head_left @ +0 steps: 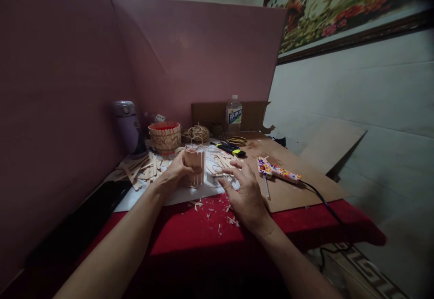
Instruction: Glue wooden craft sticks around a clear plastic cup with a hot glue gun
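Head view: hands apart, both reaching in over red-covered tabletop. Left hand clamped on small wood-stick panel, thumb across its near face, panel held pretty much upright over white paper, forearm angled in from lower left. Right hand empty, palm down-ish, fingers spread and a bit curled toward panel, not touching it. Floral glue gun lying on brown cardboard, just right of that hand.
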The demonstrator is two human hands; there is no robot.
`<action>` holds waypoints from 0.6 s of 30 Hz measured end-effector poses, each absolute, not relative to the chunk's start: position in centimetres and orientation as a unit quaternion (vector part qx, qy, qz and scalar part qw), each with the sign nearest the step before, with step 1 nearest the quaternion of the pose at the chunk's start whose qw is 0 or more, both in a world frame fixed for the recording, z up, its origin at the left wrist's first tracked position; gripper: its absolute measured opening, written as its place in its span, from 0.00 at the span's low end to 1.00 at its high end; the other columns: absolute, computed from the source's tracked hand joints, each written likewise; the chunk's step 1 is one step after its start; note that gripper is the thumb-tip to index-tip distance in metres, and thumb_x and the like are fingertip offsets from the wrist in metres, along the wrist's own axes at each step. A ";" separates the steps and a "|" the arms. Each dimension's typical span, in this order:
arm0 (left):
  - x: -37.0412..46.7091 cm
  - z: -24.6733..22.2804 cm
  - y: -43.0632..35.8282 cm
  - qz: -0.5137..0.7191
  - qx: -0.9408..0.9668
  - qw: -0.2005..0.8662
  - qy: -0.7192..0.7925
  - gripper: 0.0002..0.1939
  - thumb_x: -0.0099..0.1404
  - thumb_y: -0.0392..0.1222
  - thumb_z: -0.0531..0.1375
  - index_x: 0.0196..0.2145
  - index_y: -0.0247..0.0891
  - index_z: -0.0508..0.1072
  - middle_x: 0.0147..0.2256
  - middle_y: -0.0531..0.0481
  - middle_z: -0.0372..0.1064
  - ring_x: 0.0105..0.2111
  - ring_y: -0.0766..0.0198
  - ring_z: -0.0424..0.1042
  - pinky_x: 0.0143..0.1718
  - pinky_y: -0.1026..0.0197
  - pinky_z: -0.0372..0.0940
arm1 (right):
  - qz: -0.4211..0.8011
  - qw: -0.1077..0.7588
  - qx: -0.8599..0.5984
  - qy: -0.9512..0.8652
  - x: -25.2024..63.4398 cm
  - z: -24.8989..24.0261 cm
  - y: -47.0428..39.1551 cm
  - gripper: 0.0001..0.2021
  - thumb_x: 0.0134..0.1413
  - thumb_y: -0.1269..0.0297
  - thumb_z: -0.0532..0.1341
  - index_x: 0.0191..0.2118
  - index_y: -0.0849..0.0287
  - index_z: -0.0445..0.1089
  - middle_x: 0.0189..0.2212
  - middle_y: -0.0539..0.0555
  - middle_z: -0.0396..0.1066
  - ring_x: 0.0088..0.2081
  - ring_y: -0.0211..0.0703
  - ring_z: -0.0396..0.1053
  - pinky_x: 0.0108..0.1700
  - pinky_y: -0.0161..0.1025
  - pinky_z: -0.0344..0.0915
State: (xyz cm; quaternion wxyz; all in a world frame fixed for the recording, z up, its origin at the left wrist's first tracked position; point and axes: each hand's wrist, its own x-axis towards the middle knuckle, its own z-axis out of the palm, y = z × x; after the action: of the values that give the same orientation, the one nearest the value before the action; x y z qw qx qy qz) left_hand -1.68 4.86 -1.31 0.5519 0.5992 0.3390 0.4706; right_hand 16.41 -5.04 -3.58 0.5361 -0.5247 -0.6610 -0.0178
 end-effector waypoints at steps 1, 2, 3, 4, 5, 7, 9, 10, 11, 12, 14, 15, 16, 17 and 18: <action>-1.8 -1.3 4.9 0.464 0.602 0.560 0.331 0.33 0.37 0.32 0.69 0.43 0.36 0.66 0.33 0.52 0.68 0.31 0.64 0.67 0.30 0.63 0.63 | -0.018 0.536 -0.524 -0.661 16.4 -3.6 -5.0 0.08 0.53 0.68 0.63 0.40 0.61 0.73 0.47 0.63 0.65 0.52 0.55 0.63 0.55 0.54 0.60; -1.8 -1.3 4.9 0.458 0.604 0.564 0.328 0.34 0.36 0.32 0.70 0.44 0.36 0.66 0.34 0.52 0.68 0.31 0.63 0.68 0.30 0.63 0.64 | -0.018 0.536 -0.525 -0.661 16.4 -3.5 -5.1 0.07 0.53 0.68 0.63 0.39 0.61 0.73 0.47 0.63 0.65 0.52 0.55 0.63 0.55 0.54 0.61; -1.9 -1.3 4.8 0.454 0.604 0.569 0.325 0.34 0.36 0.33 0.70 0.44 0.36 0.66 0.34 0.51 0.68 0.31 0.63 0.68 0.30 0.63 0.64 | -0.017 0.534 -0.525 -0.662 16.4 -3.5 -5.1 0.07 0.53 0.68 0.63 0.39 0.61 0.73 0.47 0.63 0.65 0.52 0.55 0.63 0.55 0.54 0.61; -1.9 -1.2 4.8 0.450 0.603 0.575 0.321 0.35 0.37 0.33 0.70 0.45 0.36 0.65 0.35 0.51 0.68 0.32 0.62 0.68 0.30 0.63 0.64 | -0.016 0.533 -0.526 -0.663 16.4 -3.4 -5.1 0.07 0.53 0.68 0.63 0.39 0.61 0.73 0.47 0.63 0.65 0.52 0.55 0.63 0.55 0.54 0.61; -2.0 -1.1 4.7 0.448 0.602 0.582 0.315 0.36 0.38 0.34 0.71 0.46 0.37 0.64 0.36 0.50 0.69 0.33 0.62 0.69 0.31 0.62 0.65 | -0.014 0.531 -0.527 -0.663 16.4 -3.4 -5.1 0.07 0.53 0.68 0.63 0.39 0.61 0.73 0.47 0.63 0.65 0.52 0.55 0.63 0.55 0.54 0.61; -2.1 -0.9 4.5 0.447 0.596 0.592 0.306 0.37 0.40 0.36 0.71 0.48 0.39 0.63 0.39 0.49 0.69 0.35 0.60 0.70 0.33 0.61 0.66 | -0.012 0.530 -0.528 -0.664 16.4 -3.3 -5.2 0.07 0.53 0.68 0.62 0.39 0.61 0.74 0.47 0.63 0.65 0.52 0.55 0.63 0.55 0.54 0.61; -2.1 -0.9 4.4 0.453 0.592 0.593 0.305 0.38 0.41 0.37 0.72 0.49 0.40 0.62 0.41 0.48 0.69 0.37 0.59 0.70 0.35 0.60 0.66 | -0.011 0.531 -0.527 -0.663 16.4 -3.4 -5.2 0.07 0.53 0.69 0.62 0.39 0.60 0.74 0.47 0.62 0.65 0.52 0.55 0.63 0.55 0.55 0.61; -2.2 -0.9 4.4 0.455 0.593 0.589 0.307 0.38 0.40 0.37 0.72 0.49 0.40 0.62 0.41 0.48 0.69 0.37 0.59 0.70 0.35 0.60 0.66 | -0.010 0.532 -0.526 -0.663 16.4 -3.4 -5.1 0.07 0.53 0.69 0.62 0.39 0.59 0.74 0.47 0.62 0.65 0.52 0.55 0.63 0.54 0.55 0.61; -2.2 -1.0 4.5 0.454 0.596 0.585 0.309 0.38 0.39 0.37 0.72 0.49 0.39 0.63 0.40 0.48 0.69 0.37 0.59 0.70 0.36 0.59 0.66 | -0.011 0.533 -0.525 -0.663 16.4 -3.5 -5.1 0.07 0.53 0.69 0.62 0.39 0.59 0.74 0.47 0.62 0.65 0.52 0.55 0.63 0.54 0.56 0.61; -2.2 -1.1 4.6 0.456 0.600 0.579 0.310 0.38 0.39 0.36 0.72 0.48 0.38 0.63 0.39 0.49 0.69 0.37 0.60 0.70 0.36 0.60 0.66 | -0.011 0.533 -0.525 -0.663 16.3 -3.6 -5.1 0.07 0.53 0.69 0.63 0.39 0.58 0.74 0.47 0.61 0.66 0.51 0.55 0.64 0.54 0.56 0.61; -2.1 -1.4 4.8 0.464 0.605 0.566 0.315 0.37 0.37 0.35 0.72 0.46 0.37 0.64 0.36 0.50 0.68 0.35 0.61 0.69 0.36 0.61 0.65 | -0.011 0.533 -0.525 -0.663 16.3 -3.6 -5.0 0.07 0.53 0.69 0.63 0.39 0.58 0.74 0.46 0.61 0.66 0.52 0.55 0.63 0.54 0.56 0.61; -2.0 -1.5 4.8 0.468 0.605 0.559 0.320 0.36 0.36 0.34 0.71 0.45 0.36 0.64 0.35 0.52 0.67 0.34 0.62 0.69 0.35 0.62 0.64 | -0.009 0.532 -0.526 -0.664 16.3 -3.6 -5.0 0.07 0.53 0.69 0.63 0.39 0.58 0.74 0.47 0.61 0.65 0.52 0.55 0.63 0.54 0.56 0.61; -1.9 -1.6 4.9 0.474 0.604 0.552 0.326 0.36 0.36 0.34 0.71 0.44 0.36 0.64 0.34 0.52 0.67 0.33 0.63 0.68 0.34 0.62 0.64 | -0.006 0.531 -0.526 -0.665 16.2 -3.6 -5.0 0.07 0.53 0.69 0.62 0.39 0.58 0.74 0.47 0.61 0.65 0.52 0.55 0.63 0.54 0.56 0.61; -1.9 -1.6 4.9 0.480 0.601 0.547 0.330 0.36 0.35 0.33 0.71 0.44 0.36 0.64 0.33 0.53 0.66 0.32 0.64 0.67 0.33 0.63 0.63 | -0.002 0.529 -0.525 -0.666 16.2 -3.5 -5.1 0.07 0.53 0.69 0.62 0.39 0.58 0.74 0.47 0.61 0.65 0.52 0.55 0.63 0.54 0.56 0.61; -1.8 -1.6 5.0 0.483 0.599 0.544 0.334 0.36 0.35 0.33 0.71 0.44 0.36 0.63 0.33 0.53 0.66 0.31 0.64 0.67 0.32 0.63 0.63 | 0.002 0.528 -0.524 -0.668 16.2 -3.5 -5.1 0.07 0.53 0.69 0.62 0.39 0.58 0.74 0.47 0.61 0.65 0.52 0.55 0.63 0.54 0.55 0.61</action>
State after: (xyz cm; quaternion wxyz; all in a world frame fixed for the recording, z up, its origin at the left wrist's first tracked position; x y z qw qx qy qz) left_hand -1.75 4.95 -1.63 0.5436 0.5994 0.3340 0.4834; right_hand 16.20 -5.10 -3.46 0.5279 -0.5242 -0.6682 0.0017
